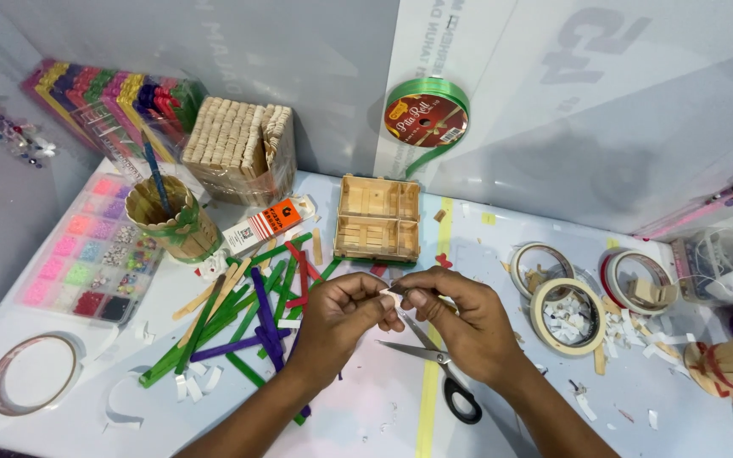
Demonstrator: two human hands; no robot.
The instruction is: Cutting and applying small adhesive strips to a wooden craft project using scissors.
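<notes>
A tiny white scrap [393, 291] is being pinched over the middle of the table [366, 416], between the fingertips of the left hand [339, 318] and the right hand [460, 318]; both grips are closed down narrow, thumbs pressed against forefingers, with the scrap held right where the two hands meet. Just under them a pair of black-handled scissors [434, 360] is lying with the blades spread. Tape rolls can be counted as four: three grouped at the right [566, 318] and one clear roll [34, 386] at the near left corner. One green ribbon spool [426, 114] is leaned against the back wall. A loose heap of green, purple and red craft sticks [248, 326] is scattered left of the hands, too tangled for an exact count. A stick-built cup [170, 220] has a blue pen stood in it, the divided bead tray [86, 254] is filled with coloured beads, and the small wooden stick box [377, 219] looks open.
</notes>
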